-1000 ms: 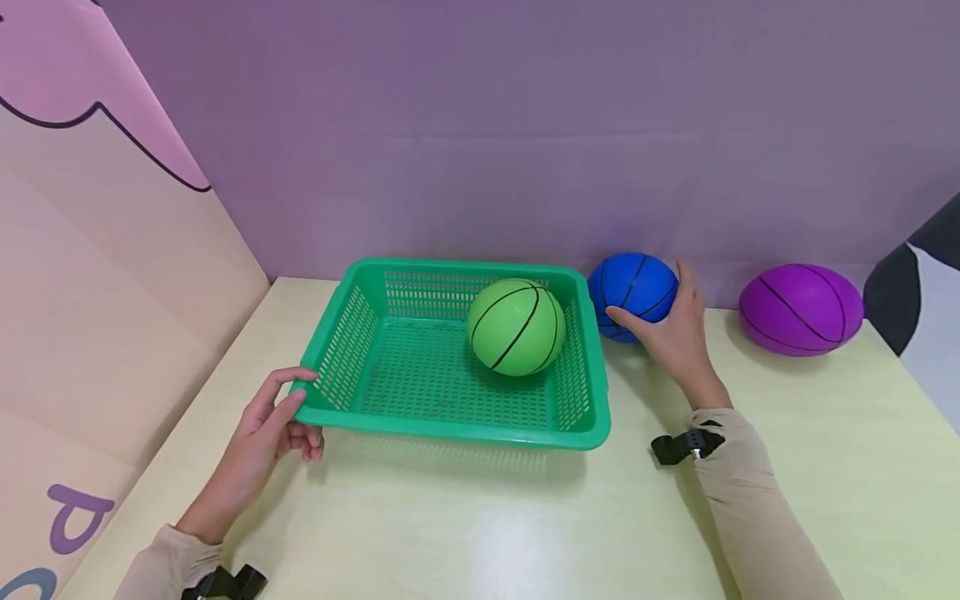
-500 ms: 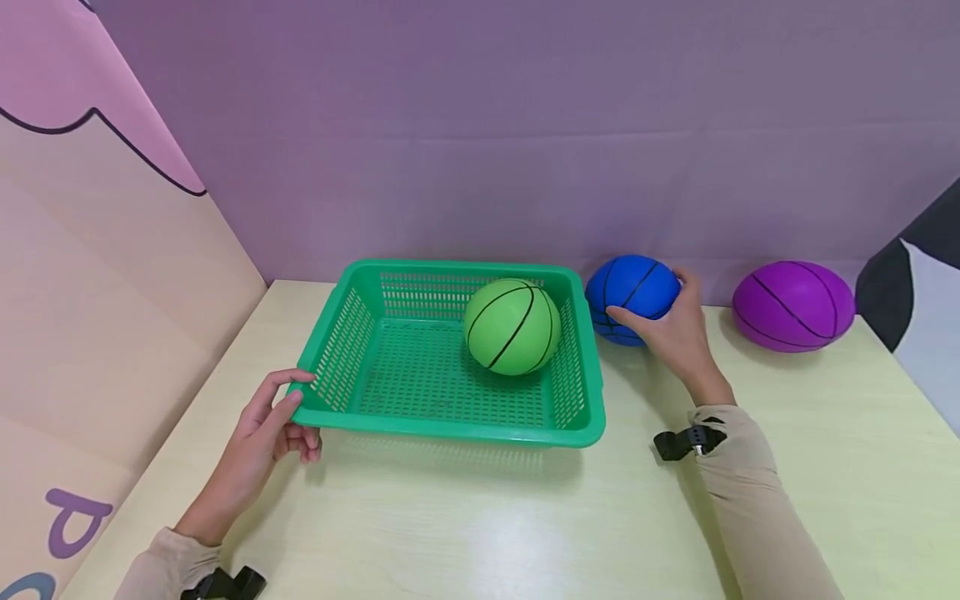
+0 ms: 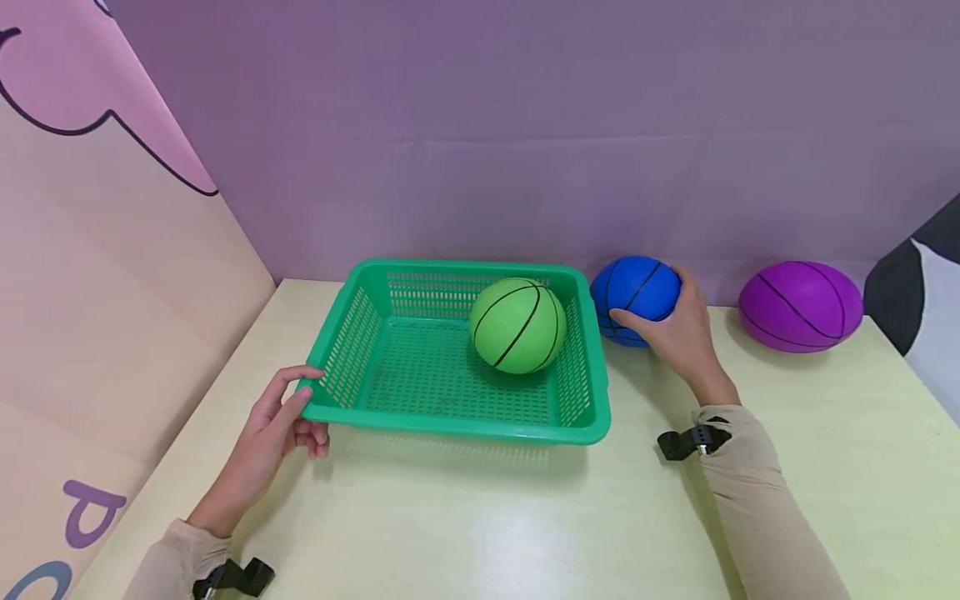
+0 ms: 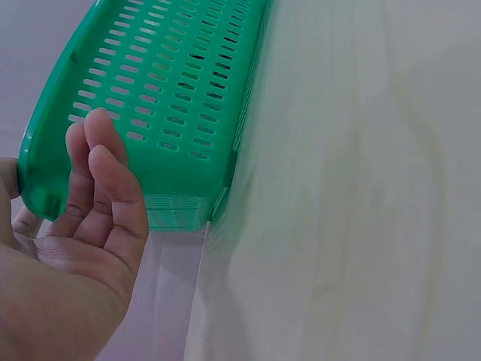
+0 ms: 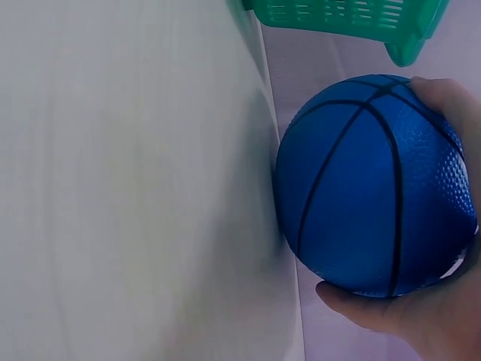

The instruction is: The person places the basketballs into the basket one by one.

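Observation:
In the head view a green plastic basket with slotted walls stands on the table. My left hand pinches its near left corner between thumb and forefinger, the other fingers curled below the rim. The left wrist view shows those fingers beside the slotted wall. A light green ball with black lines lies inside, toward the basket's right end. Just right of the basket, my right hand grips a blue ball, thumb in front and fingers behind. In the right wrist view the blue ball still touches the table.
A purple ball sits farther right on the pale table, by the back edge. A purple backdrop rises directly behind the basket and balls. On the left stands a beige printed panel.
My right hand's fingers have settled closer round the blue ball, and its black lines have turned slightly. The left hand keeps its place on the basket. The head view has shifted a little.

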A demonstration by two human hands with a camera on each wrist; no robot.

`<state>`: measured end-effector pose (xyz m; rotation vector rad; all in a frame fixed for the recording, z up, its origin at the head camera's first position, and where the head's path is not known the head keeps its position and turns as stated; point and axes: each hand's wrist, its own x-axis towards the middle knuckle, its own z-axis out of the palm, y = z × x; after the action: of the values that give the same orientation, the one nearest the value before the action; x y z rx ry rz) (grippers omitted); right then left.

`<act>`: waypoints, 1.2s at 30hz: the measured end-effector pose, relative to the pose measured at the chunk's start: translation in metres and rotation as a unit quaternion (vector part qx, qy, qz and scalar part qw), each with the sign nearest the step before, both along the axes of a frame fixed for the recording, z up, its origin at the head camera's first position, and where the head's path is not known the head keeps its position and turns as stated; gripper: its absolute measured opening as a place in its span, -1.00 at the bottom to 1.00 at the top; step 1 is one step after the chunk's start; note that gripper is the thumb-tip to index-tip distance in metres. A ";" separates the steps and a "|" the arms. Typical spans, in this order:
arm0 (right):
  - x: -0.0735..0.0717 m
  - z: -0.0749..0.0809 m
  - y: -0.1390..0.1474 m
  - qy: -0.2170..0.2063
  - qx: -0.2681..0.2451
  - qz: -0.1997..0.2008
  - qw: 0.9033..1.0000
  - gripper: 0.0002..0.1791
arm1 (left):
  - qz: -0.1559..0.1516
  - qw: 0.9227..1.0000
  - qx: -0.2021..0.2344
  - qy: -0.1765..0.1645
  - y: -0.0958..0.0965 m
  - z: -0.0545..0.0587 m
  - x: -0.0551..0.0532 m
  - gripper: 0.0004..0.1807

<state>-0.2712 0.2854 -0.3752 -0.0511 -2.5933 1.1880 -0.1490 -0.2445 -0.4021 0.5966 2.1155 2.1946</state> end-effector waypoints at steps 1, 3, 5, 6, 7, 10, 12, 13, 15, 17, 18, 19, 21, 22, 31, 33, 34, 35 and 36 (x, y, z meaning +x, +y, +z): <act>0.000 0.000 0.000 0.002 0.000 0.001 1.000 0.21 | 0.002 1.000 -0.001 -0.001 0.000 0.000 0.000 -0.69; -0.001 -0.002 -0.001 0.003 -0.001 0.003 1.000 0.20 | 0.005 1.000 -0.002 -0.004 -0.001 0.000 0.001 -0.69; -0.001 -0.003 -0.002 0.003 -0.002 0.004 1.000 0.20 | 0.006 1.000 -0.004 -0.006 -0.001 0.000 0.002 -0.70; -0.002 -0.004 -0.003 0.002 -0.002 0.004 1.000 0.21 | 0.007 1.000 -0.005 -0.008 -0.002 -0.001 0.002 -0.70; -0.002 -0.004 -0.003 0.001 -0.001 0.004 1.000 0.21 | 0.007 1.000 -0.006 -0.009 -0.002 -0.001 0.002 -0.70; -0.004 -0.006 -0.003 0.000 0.002 0.002 1.000 0.23 | 0.009 1.000 -0.008 -0.010 -0.002 -0.001 0.002 -0.70; -0.005 -0.006 -0.002 0.001 0.003 0.004 1.000 0.23 | 0.011 1.000 -0.008 -0.010 -0.001 -0.001 0.001 -0.71; -0.006 -0.006 -0.002 0.002 0.003 0.006 1.000 0.23 | 0.011 1.000 -0.009 -0.009 -0.001 -0.002 0.001 -0.71; -0.006 -0.006 -0.001 0.002 0.003 0.007 1.000 0.23 | 0.010 1.000 -0.011 -0.006 0.001 -0.003 -0.001 -0.71; -0.005 -0.006 0.001 0.002 0.002 0.004 1.000 0.22 | 0.009 1.000 -0.013 -0.005 0.002 -0.003 -0.003 -0.70; -0.004 -0.007 0.002 0.002 0.003 0.002 1.000 0.23 | 0.009 1.000 -0.015 -0.004 0.003 -0.003 -0.004 -0.70; -0.003 -0.007 0.003 0.002 0.002 0.001 1.000 0.23 | 0.008 1.000 -0.017 -0.004 0.004 -0.002 -0.005 -0.70; -0.002 -0.008 0.005 0.002 0.001 -0.002 1.000 0.22 | 0.009 1.000 -0.022 -0.005 0.005 -0.001 -0.006 -0.69; -0.002 -0.009 0.006 0.002 0.000 -0.003 1.000 0.22 | 0.010 1.000 -0.024 -0.005 0.006 -0.001 -0.006 -0.68; -0.006 -0.009 0.016 0.025 -0.033 -0.016 0.999 0.16 | 0.011 0.999 -0.033 0.000 0.010 0.000 -0.015 -0.64; -0.006 -0.010 0.016 0.026 -0.037 -0.019 0.999 0.16 | 0.013 0.999 -0.033 -0.002 0.011 0.000 -0.016 -0.65; -0.005 -0.010 0.016 0.026 -0.040 -0.019 0.999 0.17 | 0.013 0.999 -0.033 -0.002 0.011 0.000 -0.017 -0.66; -0.005 -0.009 0.016 0.026 -0.044 -0.018 0.999 0.18 | 0.013 0.999 -0.034 -0.003 0.011 -0.001 -0.016 -0.66; -0.005 -0.007 0.015 0.027 -0.047 -0.018 0.998 0.18 | 0.013 0.999 -0.034 -0.003 0.010 -0.001 -0.016 -0.66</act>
<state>-0.2758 0.3005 -0.3825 -0.0849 -2.4790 1.2798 -0.1654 -0.2341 -0.4028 0.5612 2.1974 2.1236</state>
